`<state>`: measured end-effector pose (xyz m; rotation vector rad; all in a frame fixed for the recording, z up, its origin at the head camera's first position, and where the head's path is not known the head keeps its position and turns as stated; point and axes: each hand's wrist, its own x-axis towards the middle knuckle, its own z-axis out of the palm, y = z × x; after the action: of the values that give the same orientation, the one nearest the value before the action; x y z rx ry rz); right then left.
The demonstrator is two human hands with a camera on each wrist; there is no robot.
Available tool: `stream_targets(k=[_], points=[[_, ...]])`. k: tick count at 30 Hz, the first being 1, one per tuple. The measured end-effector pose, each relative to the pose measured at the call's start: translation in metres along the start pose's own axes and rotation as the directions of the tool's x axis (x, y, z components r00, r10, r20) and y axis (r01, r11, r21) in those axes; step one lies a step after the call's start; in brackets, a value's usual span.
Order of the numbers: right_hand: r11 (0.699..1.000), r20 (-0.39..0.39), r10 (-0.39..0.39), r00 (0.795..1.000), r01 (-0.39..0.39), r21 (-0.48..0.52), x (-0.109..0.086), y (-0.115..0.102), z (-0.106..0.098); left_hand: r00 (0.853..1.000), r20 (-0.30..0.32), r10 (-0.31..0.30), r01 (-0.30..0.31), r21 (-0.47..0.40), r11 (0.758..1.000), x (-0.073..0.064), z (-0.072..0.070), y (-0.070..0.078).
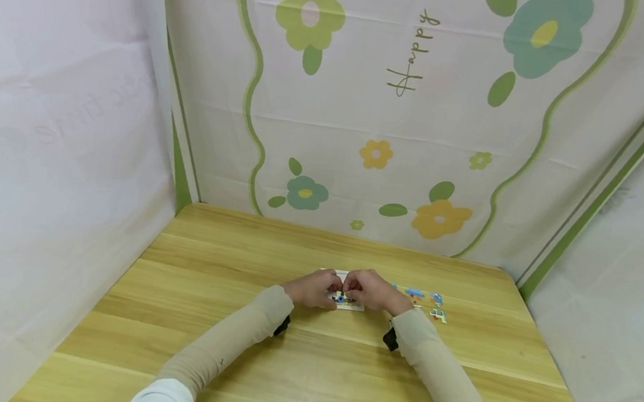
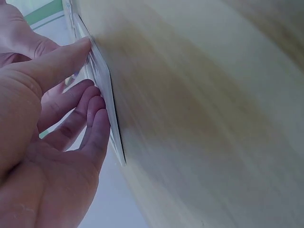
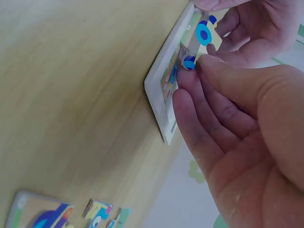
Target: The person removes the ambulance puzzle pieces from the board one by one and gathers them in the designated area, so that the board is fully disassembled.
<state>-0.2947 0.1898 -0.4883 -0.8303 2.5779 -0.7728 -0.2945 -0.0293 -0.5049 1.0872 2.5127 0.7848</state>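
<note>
A white-rimmed puzzle board (image 1: 355, 307) lies on the table between both hands, its picture partly hidden by fingers. My left hand (image 1: 315, 289) holds the near left corner of the board, thumb by the near edge and fingertips along the left side. Over the board, my right hand (image 1: 370, 289) pinches a small puzzle piece (image 3: 203, 34) with a blue round shape on it, tilted up from the surface. In the right wrist view, the left hand's fingers (image 3: 232, 35) are close to that piece; whether they touch it I cannot tell.
Several loose puzzle pieces (image 1: 438, 315) lie right of the board, partly behind the right wrist. The wooden table (image 1: 304, 369) meets a flower-printed cloth wall (image 1: 331, 117) at the back, with cloth sides to left and right.
</note>
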Motion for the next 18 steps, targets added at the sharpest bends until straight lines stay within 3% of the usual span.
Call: stream_targets(k=[8,18], points=[[0.999,-0.05,-0.037,0.998,0.036,-0.016,-0.01,0.005,-0.01,1.0,0.0,-0.014,0.014,0.022,1.0,0.0,0.0,0.0],[1.0,-0.086,0.02,0.996,-0.021,-0.013,-0.061,0.026,-0.032,1.0,-0.005,-0.031,0.031,0.011,0.999,-0.002,0.0,0.003]])
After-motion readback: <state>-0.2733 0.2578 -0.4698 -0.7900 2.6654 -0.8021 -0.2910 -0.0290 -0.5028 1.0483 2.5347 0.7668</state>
